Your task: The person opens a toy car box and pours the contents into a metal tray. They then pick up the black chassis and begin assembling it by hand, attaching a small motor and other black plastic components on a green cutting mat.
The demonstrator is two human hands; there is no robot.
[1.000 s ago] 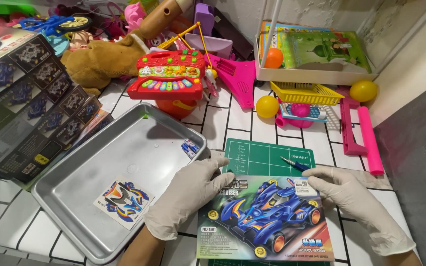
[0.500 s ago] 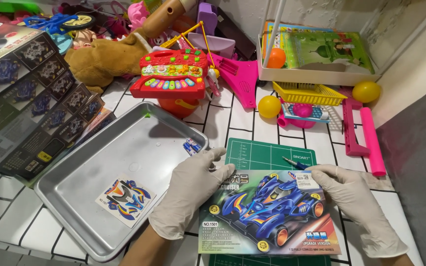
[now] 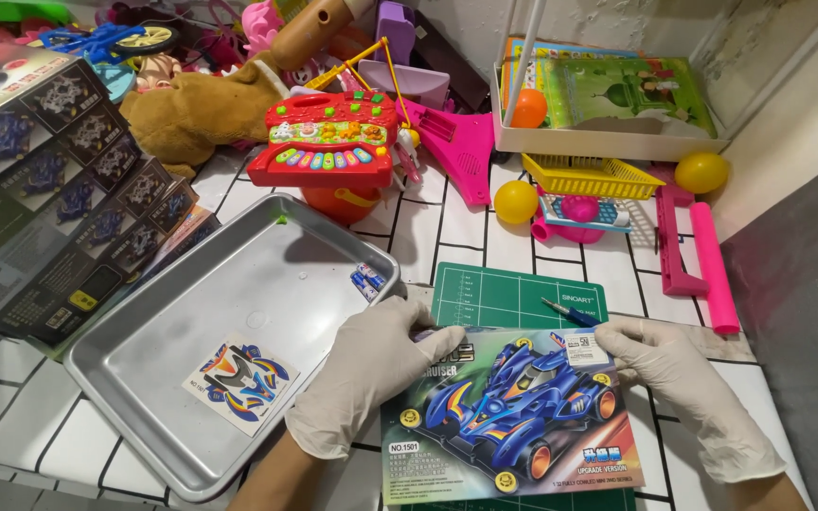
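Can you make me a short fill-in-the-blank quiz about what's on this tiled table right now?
1. Both gloved hands, left hand and right hand, grip a flat box picturing a ____ racing car.
2. The sticker sheet lies inside the metal ____.
3. Under the box lies a ____ cutting mat.
4. The toy keyboard has a ____ body.

Missing words: blue; tray; green; red

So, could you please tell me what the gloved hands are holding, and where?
The toy car box: left hand at its top-left corner, right hand at its top-right corner.
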